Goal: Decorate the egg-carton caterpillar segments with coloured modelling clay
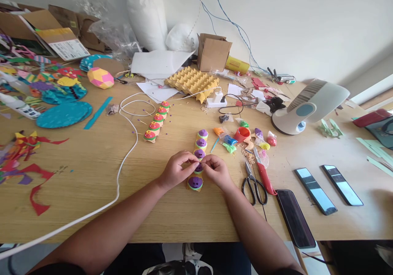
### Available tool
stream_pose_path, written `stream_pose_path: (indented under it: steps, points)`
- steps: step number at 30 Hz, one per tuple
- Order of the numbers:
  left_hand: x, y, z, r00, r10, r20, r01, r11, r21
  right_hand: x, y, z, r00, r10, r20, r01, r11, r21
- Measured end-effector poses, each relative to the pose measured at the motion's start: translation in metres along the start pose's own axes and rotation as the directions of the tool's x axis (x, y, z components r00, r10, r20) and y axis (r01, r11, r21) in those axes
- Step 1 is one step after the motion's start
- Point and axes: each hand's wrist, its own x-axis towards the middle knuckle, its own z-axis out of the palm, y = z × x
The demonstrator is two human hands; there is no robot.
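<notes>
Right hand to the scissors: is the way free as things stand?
Probably yes. The scissors lie flat just beside the right hand, on its outer side, with bare table between; the red knife lies beyond them.

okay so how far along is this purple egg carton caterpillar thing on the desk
Looks done: a second caterpillar with red tops lies finished-looking further back, and most purple-topped cups of the near caterpillar carry caps. In hand: left hand and right hand meet fingertips over one cup near its front end, pinching something too small to identify. Left: unclear; clay pieces and scissors lie beside it.
</notes>
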Motion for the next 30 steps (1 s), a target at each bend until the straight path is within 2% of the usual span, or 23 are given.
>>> stream_pose_path:
  steps: [30]
  points:
    - [0.0001,-0.0022,0.0004,0.995,-0.098,-0.026,0.098,0.995,-0.023,0.0009,0.0044,-0.0002,1.000,0.008,-0.023,-0.008,1.000,0.009]
